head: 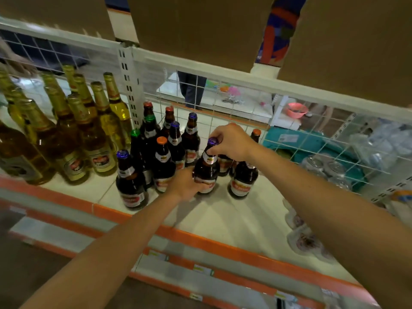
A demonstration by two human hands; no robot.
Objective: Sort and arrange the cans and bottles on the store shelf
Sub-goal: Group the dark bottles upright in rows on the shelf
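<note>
Shelf [236, 217], left hand [186, 184], right hand [231, 142] hold bottle [207, 167], well behind orange edge [200, 240]

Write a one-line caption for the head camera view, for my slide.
Right hand pinches the neck and left hand grips the body of a purple-capped brown bottle on the white shelf.

Both my bare forearms reach forward and converge. My left hand [186, 185] is the lower one, fingers curled round the base of a bottle [206, 169]. My right hand [231, 142] sits above, knuckles up, fingertips pinching its top.
</note>
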